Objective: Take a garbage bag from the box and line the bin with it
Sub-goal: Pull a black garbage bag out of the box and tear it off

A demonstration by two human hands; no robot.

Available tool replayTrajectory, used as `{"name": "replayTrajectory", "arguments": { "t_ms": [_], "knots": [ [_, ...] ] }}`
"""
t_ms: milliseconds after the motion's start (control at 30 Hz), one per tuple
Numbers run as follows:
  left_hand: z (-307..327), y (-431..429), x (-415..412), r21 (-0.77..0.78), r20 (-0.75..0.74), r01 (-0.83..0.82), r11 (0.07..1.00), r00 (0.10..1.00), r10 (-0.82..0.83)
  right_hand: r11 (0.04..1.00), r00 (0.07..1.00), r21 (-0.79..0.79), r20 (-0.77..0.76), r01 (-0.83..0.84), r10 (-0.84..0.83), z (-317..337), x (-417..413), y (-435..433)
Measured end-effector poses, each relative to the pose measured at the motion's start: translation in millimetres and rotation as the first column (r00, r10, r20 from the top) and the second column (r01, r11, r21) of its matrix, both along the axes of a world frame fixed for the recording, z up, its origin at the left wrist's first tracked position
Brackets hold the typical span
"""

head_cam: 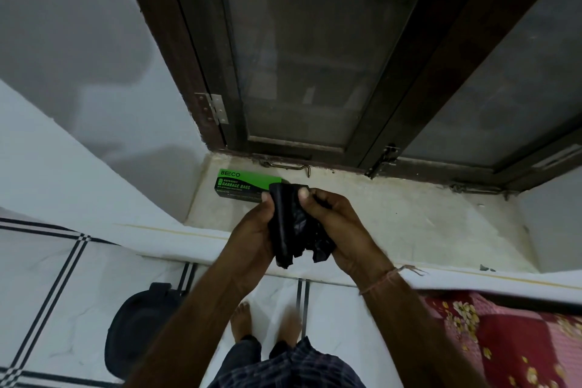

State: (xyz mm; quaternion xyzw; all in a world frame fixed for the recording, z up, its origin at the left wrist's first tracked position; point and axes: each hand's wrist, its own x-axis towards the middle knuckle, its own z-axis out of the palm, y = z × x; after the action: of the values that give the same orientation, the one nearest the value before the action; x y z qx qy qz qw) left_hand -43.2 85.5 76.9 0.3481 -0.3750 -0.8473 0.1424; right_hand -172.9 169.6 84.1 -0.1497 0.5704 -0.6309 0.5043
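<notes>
Both hands meet above the window sill (409, 220), with the black garbage bag (291, 230) caught between them. The left hand (252, 233) grips the bag's left side, its fingers (266, 198) curled round the crumpled plastic and the thumb tip pressed on the upper edge. The right hand (333, 224) grips the other side. Its thumb pinches the same top edge just beside the left thumb, and its other fingers are folded under the plastic. The bag is bunched into a narrow wad, and its loose lower end hangs below the fingers.

Just beyond the fingers and slightly to their left, the green and black box (242, 184) lies flat on the sill, its right end hidden behind the bag. The dark bin (141, 327) stands on the tiled floor (47, 277), well below and to the left of the fingers, apart from the bag; its inside is too dark to make out.

Bare feet (241, 320) stand on the floor straight below the fingers. A thin thread (378, 282) circles the right wrist. A red flowered quilt (519, 340) lies low to the right of the fingers. Beyond them rises a dark wooden window frame (189, 72), and a metal hook latch (286, 166) rests on the sill behind the box.
</notes>
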Motion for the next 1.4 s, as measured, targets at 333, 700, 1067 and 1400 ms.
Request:
{"name": "replayTrajectory", "arguments": {
  "t_ms": [333,700,1067,1400],
  "knots": [
    [-2.0,-2.2,5.4,0.049,-0.037,0.013,0.999,0.999,-0.011,0.998,0.997,0.040,-0.055,0.057,-0.054,-3.6,-2.6,4.2],
    [-0.7,-2.3,4.0,0.051,-0.037,0.014,0.999,0.999,-0.012,0.998,0.999,0.048,-0.004,0.044,-0.043,-3.1,-2.6,4.5],
    [-1.8,2.0,2.1,-0.004,-0.017,0.012,1.000,1.000,-0.012,0.998,0.999,0.065,-0.049,0.014,-0.011,-0.4,-1.5,5.4],
    [0.8,3.7,-1.5,0.038,-0.018,-0.028,0.999,0.999,0.029,0.991,0.984,-0.034,0.125,0.132,-0.127,-0.1,11.2,4.4]
  ]
}}
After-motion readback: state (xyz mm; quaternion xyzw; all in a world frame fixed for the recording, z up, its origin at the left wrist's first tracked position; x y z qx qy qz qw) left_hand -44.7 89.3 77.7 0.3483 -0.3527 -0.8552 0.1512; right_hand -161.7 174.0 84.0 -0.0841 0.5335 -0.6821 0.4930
